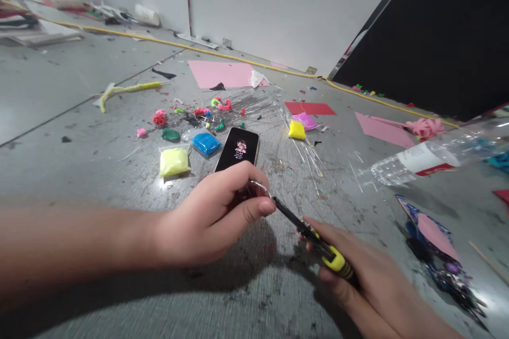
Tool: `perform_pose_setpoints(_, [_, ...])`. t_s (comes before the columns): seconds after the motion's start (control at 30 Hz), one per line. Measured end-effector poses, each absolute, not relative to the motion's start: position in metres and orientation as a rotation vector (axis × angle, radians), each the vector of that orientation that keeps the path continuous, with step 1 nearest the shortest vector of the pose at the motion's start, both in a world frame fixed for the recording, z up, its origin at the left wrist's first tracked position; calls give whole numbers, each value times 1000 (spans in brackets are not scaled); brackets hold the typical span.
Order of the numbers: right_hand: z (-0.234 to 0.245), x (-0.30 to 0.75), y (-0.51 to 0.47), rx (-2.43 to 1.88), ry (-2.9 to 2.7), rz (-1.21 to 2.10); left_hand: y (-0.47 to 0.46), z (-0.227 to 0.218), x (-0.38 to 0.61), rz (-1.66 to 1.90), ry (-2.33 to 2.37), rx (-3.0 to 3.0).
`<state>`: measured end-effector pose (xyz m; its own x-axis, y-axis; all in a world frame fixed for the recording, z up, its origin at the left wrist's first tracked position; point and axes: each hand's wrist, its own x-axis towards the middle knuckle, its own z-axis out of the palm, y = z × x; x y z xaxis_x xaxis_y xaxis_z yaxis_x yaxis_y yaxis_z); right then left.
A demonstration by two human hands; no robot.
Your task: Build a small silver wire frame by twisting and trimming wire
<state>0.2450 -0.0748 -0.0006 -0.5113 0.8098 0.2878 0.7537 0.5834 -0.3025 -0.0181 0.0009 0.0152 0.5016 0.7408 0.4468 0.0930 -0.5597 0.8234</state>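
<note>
Between the thumb and curled fingers of my left hand (218, 212) is a bent silver wire (259, 185), its end reaching the tip of a pair of pliers. My right hand (366, 275) is wrapped round the yellow and black handles of these pliers (294, 220), whose dark, narrow jaws point up and left at the wire. Part of the wire is hidden behind my left fingers. Just beyond my left hand lies a phone (237, 148) with a lit lock screen. Left of it are a blue clay packet (205, 143) and a pale yellow clay packet (174, 161).
Loose wires (254, 101) and small coloured clay pieces lie behind the phone. A yellow packet (296, 129) and a red paper (310, 108) are further right. A clear plastic bottle (413, 164) lies at the right. A yellow cord (238, 56) crosses the back near a white panel.
</note>
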Motion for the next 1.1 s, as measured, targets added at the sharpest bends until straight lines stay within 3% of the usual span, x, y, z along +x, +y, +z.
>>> perform_pose_setpoints(0.43, [10,232,-82,-1351,-2262,753,-3,17,-19,1074,667,1993])
perform_pose_setpoints(0.77, [2,232,-85,-1326,-2379,151,-7,19,-17,1028,722,1884])
perform_pose_setpoints(1.1, [-3,227,-98,-1386,-2335,501,-10,16,-17,1062,691,1769])
